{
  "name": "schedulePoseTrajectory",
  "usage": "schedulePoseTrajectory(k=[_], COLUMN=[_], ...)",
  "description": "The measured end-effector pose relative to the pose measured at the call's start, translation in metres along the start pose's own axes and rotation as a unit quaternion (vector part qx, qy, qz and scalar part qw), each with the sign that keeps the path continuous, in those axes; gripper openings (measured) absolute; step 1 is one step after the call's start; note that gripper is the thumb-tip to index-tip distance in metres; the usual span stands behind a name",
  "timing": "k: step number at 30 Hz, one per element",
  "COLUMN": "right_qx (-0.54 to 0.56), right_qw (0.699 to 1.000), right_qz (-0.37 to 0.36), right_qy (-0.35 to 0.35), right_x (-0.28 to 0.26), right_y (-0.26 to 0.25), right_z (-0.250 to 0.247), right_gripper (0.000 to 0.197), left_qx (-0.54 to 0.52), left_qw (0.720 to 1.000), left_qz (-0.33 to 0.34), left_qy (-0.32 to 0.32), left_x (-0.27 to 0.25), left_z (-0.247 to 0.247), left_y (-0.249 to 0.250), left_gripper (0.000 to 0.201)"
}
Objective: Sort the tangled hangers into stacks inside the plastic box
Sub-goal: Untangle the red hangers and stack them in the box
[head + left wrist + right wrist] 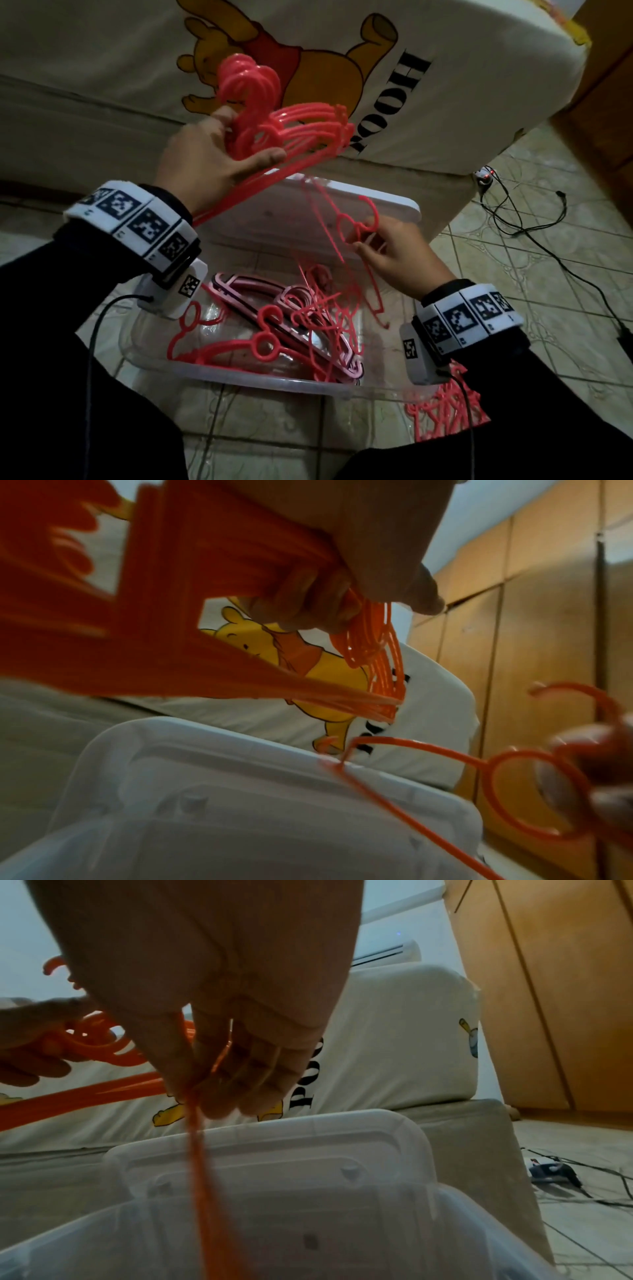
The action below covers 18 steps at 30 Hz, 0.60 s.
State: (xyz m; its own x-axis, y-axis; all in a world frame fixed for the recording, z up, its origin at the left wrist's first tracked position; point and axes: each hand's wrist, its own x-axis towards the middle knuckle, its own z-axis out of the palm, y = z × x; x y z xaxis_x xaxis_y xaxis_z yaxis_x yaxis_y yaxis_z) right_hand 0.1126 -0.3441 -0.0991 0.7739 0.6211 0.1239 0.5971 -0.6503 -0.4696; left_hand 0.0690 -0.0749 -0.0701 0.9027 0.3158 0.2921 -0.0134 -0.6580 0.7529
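Note:
My left hand (219,161) holds up a stack of several coral-red hangers (291,126) above the clear plastic box (239,375), fingers curled through their necks; in the left wrist view the stack (205,561) fills the upper left. My right hand (394,253) pinches one thin red hanger (356,222) by its ring below the hook, over the box's far right side. Seen from the right wrist, that single hanger (197,1139) hangs down from my fingers (240,1074). Inside the box lie tangled red hangers (318,318) and a few pale pink hangers (260,291).
The box lid (394,205) leans behind the box against a bed with a cartoon-bear sheet (342,68). Another pile of red hangers (448,407) lies on the tiled floor at the box's right. Black cables (534,229) and a small device run across the floor; wooden wardrobe doors (548,615) stand right.

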Motion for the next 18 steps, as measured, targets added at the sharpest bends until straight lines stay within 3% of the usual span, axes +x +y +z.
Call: schedulePoseTrajectory(k=[4,8,13,15,18], right_qx=[-0.002,-0.007,-0.002,0.001,0.000], right_qw=[0.999,0.996,0.993,0.993,0.990], right_qz=[-0.031,-0.081,-0.102,-0.096,-0.103], right_qy=[0.010,0.025,0.061,0.061,0.098], right_x=[0.003,0.008,0.018,0.022,0.026], right_y=[-0.001,-0.010,-0.019,-0.020,-0.026], right_z=[0.002,0.007,0.006,0.004,0.001], right_gripper=[0.019,0.019,0.013,0.012,0.008], left_qx=[0.141,0.207,0.208,0.192,0.160], left_qw=[0.986,0.964,0.950,0.952,0.960], left_qz=[0.083,0.160,0.154,0.146,0.129], left_qy=[-0.010,-0.055,-0.173,-0.188,-0.187], left_x=[-0.005,-0.014,-0.016,-0.017,-0.014], left_z=[0.010,0.024,0.039,0.041,0.042], left_y=[-0.001,0.001,-0.007,-0.008,-0.007], left_gripper=[0.096,0.091,0.100,0.103,0.092])
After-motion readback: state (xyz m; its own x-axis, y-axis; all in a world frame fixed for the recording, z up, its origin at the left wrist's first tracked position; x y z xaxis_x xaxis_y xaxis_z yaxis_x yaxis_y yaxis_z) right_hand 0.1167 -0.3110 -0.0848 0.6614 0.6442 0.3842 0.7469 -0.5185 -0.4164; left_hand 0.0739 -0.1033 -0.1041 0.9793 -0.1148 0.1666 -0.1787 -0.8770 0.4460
